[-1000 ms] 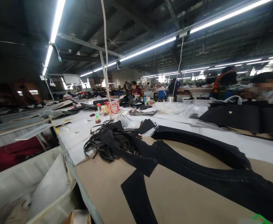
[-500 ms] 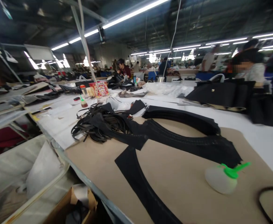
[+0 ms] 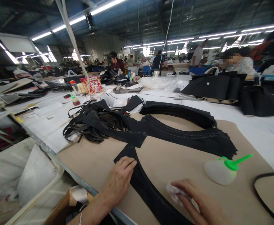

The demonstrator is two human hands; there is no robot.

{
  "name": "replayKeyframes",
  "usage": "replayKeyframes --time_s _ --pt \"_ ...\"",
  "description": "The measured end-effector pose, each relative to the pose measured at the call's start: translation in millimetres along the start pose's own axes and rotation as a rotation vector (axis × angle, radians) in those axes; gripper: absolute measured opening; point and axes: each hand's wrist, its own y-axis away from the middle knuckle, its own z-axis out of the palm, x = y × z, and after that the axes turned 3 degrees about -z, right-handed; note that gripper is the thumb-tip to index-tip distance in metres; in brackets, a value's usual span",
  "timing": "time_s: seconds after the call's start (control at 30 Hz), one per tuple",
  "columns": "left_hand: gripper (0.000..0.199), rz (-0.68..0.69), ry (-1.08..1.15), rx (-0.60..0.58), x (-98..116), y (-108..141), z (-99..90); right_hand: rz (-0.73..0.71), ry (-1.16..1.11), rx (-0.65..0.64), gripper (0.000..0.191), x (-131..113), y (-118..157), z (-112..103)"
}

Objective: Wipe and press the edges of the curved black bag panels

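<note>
A curved black piece of leather-like material (image 3: 156, 200) lies across the brown board (image 3: 190, 156) in front of me. My left hand (image 3: 122, 172) rests on its upper end, fingers bent and close together at the edge. My right hand (image 3: 195, 200) pinches a crumpled white wad (image 3: 174, 192), cloth or tissue, a little right of the curved piece. Beyond that hand sits a translucent squeeze bottle (image 3: 220, 172) with a green cap and spout.
Stacked curved black pieces (image 3: 179, 115) and a tangle of thin black strips (image 3: 94, 122) lie behind. A dark cord loop (image 3: 256, 190) is at the right. Black bags (image 3: 211, 89) stand farther back. Below the table's left edge is a pale bin (image 3: 40, 193). Several people work beyond.
Both my hands have come into view from below, the left onto the curved black piece, the right with the white wad. The view has shifted slightly right and down.
</note>
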Motion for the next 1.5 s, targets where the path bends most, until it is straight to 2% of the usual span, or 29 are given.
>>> replayKeyframes --time_s 0.1,0.2,0.3,0.37,0.47,0.6,0.7,0.83,0.9,1.0,1.17,1.27,1.37,1.5 --pt "0.039 0.046 -0.015 -0.08 -4.5 -3.9 1.6 0.035 -0.036 -0.04 0.022 -17.1 -35.8 20.8" --pt "0.038 0.084 -0.024 -0.136 -6.0 -5.7 2.7 0.009 -0.064 -0.143 0.021 -25.3 -65.4 48.2" --pt "0.036 0.077 -0.025 -0.163 -7.5 -5.4 3.4 -0.017 -0.004 -0.223 0.022 -24.9 -79.9 70.5" --pt "0.035 0.068 -0.026 -0.17 -7.9 -5.5 2.9 -0.02 0.047 -0.277 0.023 -20.7 -79.1 76.4" --pt "0.036 0.056 -0.023 -0.179 -7.6 -6.8 1.0 -0.007 0.089 -0.339 0.023 -11.0 -65.1 69.7" --pt "0.036 0.045 -0.004 -0.174 -6.6 -8.6 -0.6 0.04 0.184 -0.449 0.023 -3.6 -45.1 45.3" --pt "0.036 0.045 -0.007 -0.169 -5.8 -8.4 0.1 0.074 0.237 -0.466 0.022 -10.1 -48.9 35.2" --pt "0.038 0.058 -0.018 -0.168 -4.7 -7.7 1.0 0.044 0.111 -0.329 0.021 -22.7 -71.7 48.1" --pt "0.039 0.063 -0.026 -0.16 -4.5 -7.7 1.0 0.018 0.109 -0.322 0.021 -24.1 -77.3 59.1" --pt "0.039 0.059 -0.037 -0.16 -4.7 -7.7 1.1 0.006 0.155 -0.358 0.023 -20.3 -68.5 65.8" --pt "0.04 0.05 -0.036 -0.162 -6.1 -6.4 3.8 0.051 0.214 -0.499 0.021 -13.2 -36.8 40.9" --pt "0.041 0.056 -0.038 -0.161 -6.5 -5.5 5.2 0.11 0.196 -0.554 0.018 -14.4 -36.1 27.2" --pt "0.041 0.054 -0.05 -0.159 -6.2 -5.1 5.0 0.113 0.101 -0.44 0.018 -19.7 -53.6 32.1" --pt "0.043 0.066 -0.028 -0.153 -5.1 -5.8 3.0 0.058 0.054 -0.292 0.02 -23.5 -76.6 58.5"
